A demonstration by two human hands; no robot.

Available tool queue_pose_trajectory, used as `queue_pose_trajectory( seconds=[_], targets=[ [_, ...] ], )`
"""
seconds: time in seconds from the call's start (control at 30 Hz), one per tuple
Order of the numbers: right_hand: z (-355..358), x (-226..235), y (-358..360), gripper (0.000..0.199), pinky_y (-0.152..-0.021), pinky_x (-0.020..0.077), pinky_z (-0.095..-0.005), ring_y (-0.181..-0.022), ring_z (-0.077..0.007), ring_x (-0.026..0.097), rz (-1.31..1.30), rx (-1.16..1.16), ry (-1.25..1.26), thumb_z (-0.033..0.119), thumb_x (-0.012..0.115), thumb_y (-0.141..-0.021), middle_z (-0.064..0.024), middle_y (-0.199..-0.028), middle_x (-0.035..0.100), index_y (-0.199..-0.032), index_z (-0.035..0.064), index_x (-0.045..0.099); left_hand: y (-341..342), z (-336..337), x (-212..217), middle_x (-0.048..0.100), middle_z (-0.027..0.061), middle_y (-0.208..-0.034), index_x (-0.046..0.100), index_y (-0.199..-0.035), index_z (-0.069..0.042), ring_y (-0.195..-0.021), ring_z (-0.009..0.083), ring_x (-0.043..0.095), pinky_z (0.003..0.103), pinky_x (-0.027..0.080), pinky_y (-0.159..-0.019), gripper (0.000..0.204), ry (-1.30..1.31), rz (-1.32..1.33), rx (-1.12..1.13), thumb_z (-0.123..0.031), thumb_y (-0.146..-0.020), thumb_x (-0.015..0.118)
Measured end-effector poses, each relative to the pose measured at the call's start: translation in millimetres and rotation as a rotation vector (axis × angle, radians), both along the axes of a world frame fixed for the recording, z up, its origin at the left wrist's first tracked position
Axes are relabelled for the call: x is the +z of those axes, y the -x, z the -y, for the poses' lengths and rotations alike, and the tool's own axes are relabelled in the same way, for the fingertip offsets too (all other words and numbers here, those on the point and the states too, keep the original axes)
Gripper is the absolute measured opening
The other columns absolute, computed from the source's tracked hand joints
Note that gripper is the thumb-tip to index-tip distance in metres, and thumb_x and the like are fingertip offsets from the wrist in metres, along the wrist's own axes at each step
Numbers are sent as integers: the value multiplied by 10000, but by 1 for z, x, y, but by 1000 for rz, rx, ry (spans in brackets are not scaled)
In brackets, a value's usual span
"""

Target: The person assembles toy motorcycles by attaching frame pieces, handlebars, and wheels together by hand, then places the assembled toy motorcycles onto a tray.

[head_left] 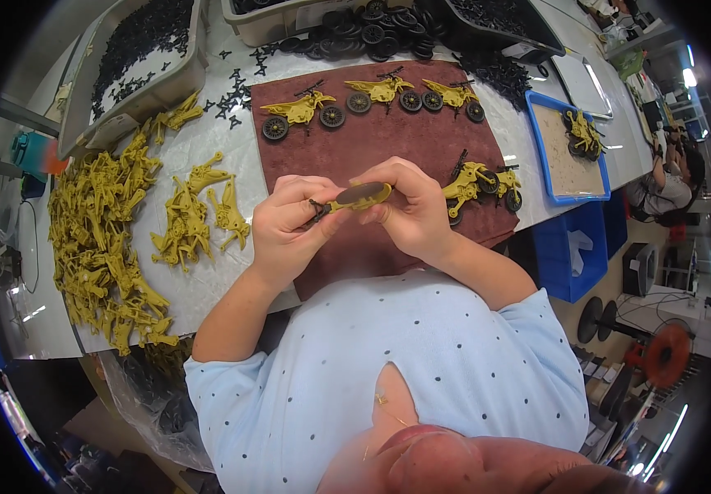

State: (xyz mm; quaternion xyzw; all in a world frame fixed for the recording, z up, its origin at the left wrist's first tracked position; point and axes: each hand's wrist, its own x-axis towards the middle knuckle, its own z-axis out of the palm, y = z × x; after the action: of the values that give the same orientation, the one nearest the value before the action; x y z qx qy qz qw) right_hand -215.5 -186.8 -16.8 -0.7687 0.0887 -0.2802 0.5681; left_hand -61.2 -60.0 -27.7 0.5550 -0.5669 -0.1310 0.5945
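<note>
Both hands hold one yellow plastic toy motorcycle body [361, 196] in front of my chest, with a dark oval face turned up. My left hand [291, 216] pinches its left end, where a small black part [319, 209] shows by the fingers. My right hand [409, 204] grips its right end between thumb and fingers. Beyond my hands, toy motorcycles with black wheels [382, 90] stand in a row on a dark red cloth [331, 152]. More yellow motorcycles [472, 183] lie on the cloth right of my right hand, partly overlapping.
Yellow body parts [104, 239] lie heaped at the left, with a smaller pile [184, 216] nearer the cloth. Grey bins [199, 62] of black parts and loose black wheels [372, 33] line the back. At the right are a blue-rimmed tray [546, 177] holding motorcycles and a blue bin [559, 263].
</note>
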Motion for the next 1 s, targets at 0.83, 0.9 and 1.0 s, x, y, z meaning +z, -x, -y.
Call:
queue_pose_trajectory(
  seconds=[0.83, 0.9, 1.0],
  targets=[
    [23, 26, 9, 384, -873, 473, -255, -1045, -146, 584, -266, 116, -819, 151, 510, -976, -86, -1122, 612, -1327, 14, 439, -5, 7, -1, 678, 25, -976, 712, -986, -101, -952, 253, 602, 373, 378, -825, 393, 184, 500, 231, -98, -600, 780],
    [22, 25, 7, 373, -869, 472, -247, -1026, -135, 588, -328, 146, -793, 187, 512, -982, -84, -1125, 608, -1309, 15, 457, -9, 8, -7, 655, 39, -1060, 711, -1018, -130, -1037, 273, 565, 393, 377, -846, 436, 201, 641, 175, -196, -592, 779],
    [22, 16, 6, 349, -857, 472, -238, -1017, -116, 581, -271, 134, -754, 175, 555, -961, -77, -1114, 609, -1261, 9, 490, -7, 12, 0, 575, 81, -1225, 695, -1090, -157, -1147, 305, 488, 430, 372, -906, 582, 44, 546, 71, -336, -544, 780]
  ],
)
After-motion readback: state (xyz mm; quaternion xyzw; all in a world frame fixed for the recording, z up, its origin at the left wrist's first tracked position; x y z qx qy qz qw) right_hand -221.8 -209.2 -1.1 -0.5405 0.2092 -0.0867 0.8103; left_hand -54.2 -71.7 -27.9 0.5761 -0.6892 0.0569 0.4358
